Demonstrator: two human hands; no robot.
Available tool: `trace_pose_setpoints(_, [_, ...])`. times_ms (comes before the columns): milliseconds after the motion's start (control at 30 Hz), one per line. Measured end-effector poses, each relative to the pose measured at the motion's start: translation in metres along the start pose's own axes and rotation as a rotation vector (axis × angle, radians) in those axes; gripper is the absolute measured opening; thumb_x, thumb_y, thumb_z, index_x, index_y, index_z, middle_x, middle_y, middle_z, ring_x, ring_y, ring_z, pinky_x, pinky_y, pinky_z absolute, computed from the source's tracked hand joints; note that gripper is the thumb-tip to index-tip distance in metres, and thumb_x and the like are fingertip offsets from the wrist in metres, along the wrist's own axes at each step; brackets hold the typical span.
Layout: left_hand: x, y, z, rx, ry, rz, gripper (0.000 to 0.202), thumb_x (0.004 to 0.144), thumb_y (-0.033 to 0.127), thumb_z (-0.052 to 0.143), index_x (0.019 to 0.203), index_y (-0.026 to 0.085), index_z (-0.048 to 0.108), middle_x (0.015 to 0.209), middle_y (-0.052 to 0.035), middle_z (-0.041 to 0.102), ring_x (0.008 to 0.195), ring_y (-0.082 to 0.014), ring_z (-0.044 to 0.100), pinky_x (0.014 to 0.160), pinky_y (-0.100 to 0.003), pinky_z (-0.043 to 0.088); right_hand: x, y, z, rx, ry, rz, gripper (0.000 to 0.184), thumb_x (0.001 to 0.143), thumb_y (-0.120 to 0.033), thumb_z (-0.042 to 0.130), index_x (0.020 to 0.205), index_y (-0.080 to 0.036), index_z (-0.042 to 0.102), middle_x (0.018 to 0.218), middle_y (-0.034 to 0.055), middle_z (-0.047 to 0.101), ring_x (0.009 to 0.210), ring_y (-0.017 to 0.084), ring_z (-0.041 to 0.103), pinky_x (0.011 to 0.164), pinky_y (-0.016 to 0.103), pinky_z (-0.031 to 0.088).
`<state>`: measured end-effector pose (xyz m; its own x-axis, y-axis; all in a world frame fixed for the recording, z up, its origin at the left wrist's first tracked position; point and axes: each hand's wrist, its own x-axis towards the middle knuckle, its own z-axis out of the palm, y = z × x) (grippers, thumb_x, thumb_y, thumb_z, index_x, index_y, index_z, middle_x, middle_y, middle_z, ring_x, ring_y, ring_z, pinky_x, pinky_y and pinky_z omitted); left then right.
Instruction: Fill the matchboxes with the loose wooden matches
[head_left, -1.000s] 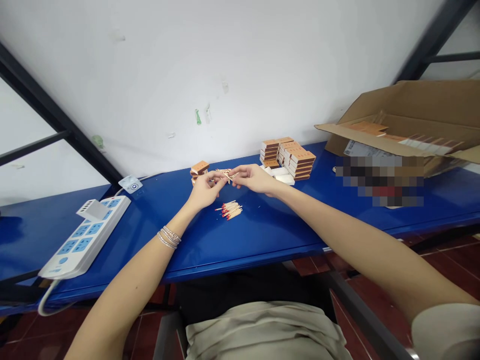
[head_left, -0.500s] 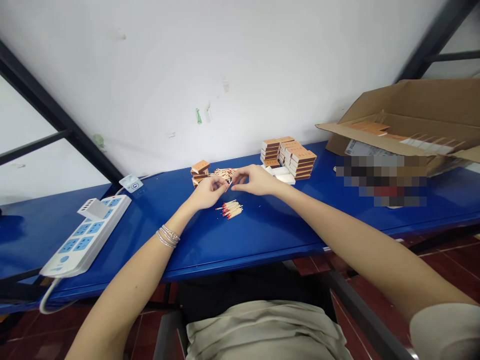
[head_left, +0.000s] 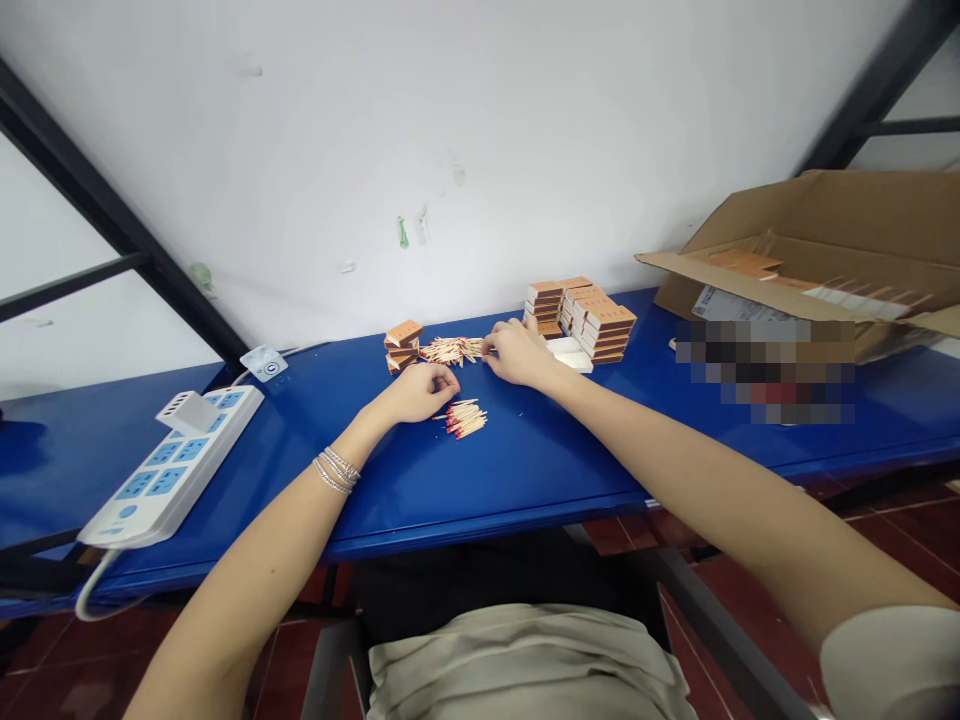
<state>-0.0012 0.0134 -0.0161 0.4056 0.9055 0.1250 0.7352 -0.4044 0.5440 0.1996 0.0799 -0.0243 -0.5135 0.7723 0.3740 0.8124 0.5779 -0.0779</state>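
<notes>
My left hand (head_left: 421, 391) rests low over the table with thumb and fingers pinched together. Whatever it may hold is too small to make out. Just right of its fingertips lies a small bunch of matches (head_left: 469, 418) with red heads, roughly lined up. Behind is a loose heap of matches (head_left: 450, 350). At the right end of that heap, my right hand (head_left: 521, 352) reaches down with bent fingers drawn together; its fingertips touch the matches there, and what is between them cannot be seen. White matchbox trays (head_left: 571, 357) lie partly behind this hand.
Stacked matchboxes (head_left: 606, 325) stand right of the trays, and a shorter matchbox stack (head_left: 403, 335) is left of the heap. A power strip (head_left: 176, 470) lies at left on the blue table (head_left: 525, 480). An open cardboard box (head_left: 750, 215) and a pixelated patch are at right.
My hands were together in front of the heap, fingertips meeting around a match. Now they are apart: the right has moved back to the heap's right end, and the left has stayed near the small bunch.
</notes>
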Motion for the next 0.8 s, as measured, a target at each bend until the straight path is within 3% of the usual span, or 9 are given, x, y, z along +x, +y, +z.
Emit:
trace_pose_setpoints(200, [0.001,-0.002,-0.001,0.071,0.027,-0.010,0.012,0.078,0.021,0.058,0.082,0.014,0.068,0.068,-0.0006,0.064,0.051,-0.0078,0.047,0.052,-0.021,0.037,0.003,-0.005,0.008,-0.078,-0.022,-0.028,0.027,0.089,-0.017,0.042,0.091,-0.012,0.069,0.102,0.0167,0.066,0.097,0.030,0.054,0.085,0.043,0.027])
trace_pose_setpoints(400, [0.001,-0.003,-0.002,0.115,0.068,-0.026,0.011,0.078,0.018,0.058,0.082,0.015,0.068,0.070,-0.0014,0.066,0.054,-0.0092,0.050,0.057,-0.023,0.041,-0.002,-0.007,-0.002,-0.029,0.015,0.002,0.030,0.089,-0.013,0.039,0.106,-0.007,0.062,0.104,0.0197,0.067,0.098,0.032,0.056,0.087,0.044,0.031])
trace_pose_setpoints(533, [0.001,-0.007,-0.004,0.157,0.071,-0.054,0.012,0.077,0.019,0.058,0.082,0.015,0.068,0.069,-0.0017,0.066,0.056,-0.0107,0.051,0.058,-0.024,0.041,-0.007,-0.011,-0.002,0.312,0.025,-0.028,0.040,0.086,-0.011,0.041,0.122,-0.013,0.057,0.103,0.0125,0.069,0.092,0.025,0.060,0.083,0.038,0.038])
trace_pose_setpoints(667, [0.001,-0.010,-0.005,0.180,0.077,-0.073,0.015,0.076,0.020,0.057,0.085,0.015,0.068,0.068,-0.0012,0.065,0.055,-0.0113,0.051,0.057,-0.025,0.040,-0.010,-0.019,0.008,0.830,-0.069,-0.117,0.024,0.079,-0.014,0.052,0.100,-0.015,0.061,0.075,0.0026,0.067,0.070,0.016,0.061,0.068,0.028,0.044])
trace_pose_setpoints(800, [0.001,-0.007,-0.007,0.202,0.062,-0.078,0.016,0.076,0.019,0.057,0.087,0.015,0.068,0.069,-0.0013,0.066,0.056,-0.0119,0.052,0.057,-0.025,0.040,-0.011,-0.024,0.011,1.188,-0.134,-0.167,0.013,0.072,-0.024,0.065,0.080,-0.017,0.059,0.076,0.0022,0.067,0.071,0.014,0.063,0.067,0.027,0.046])
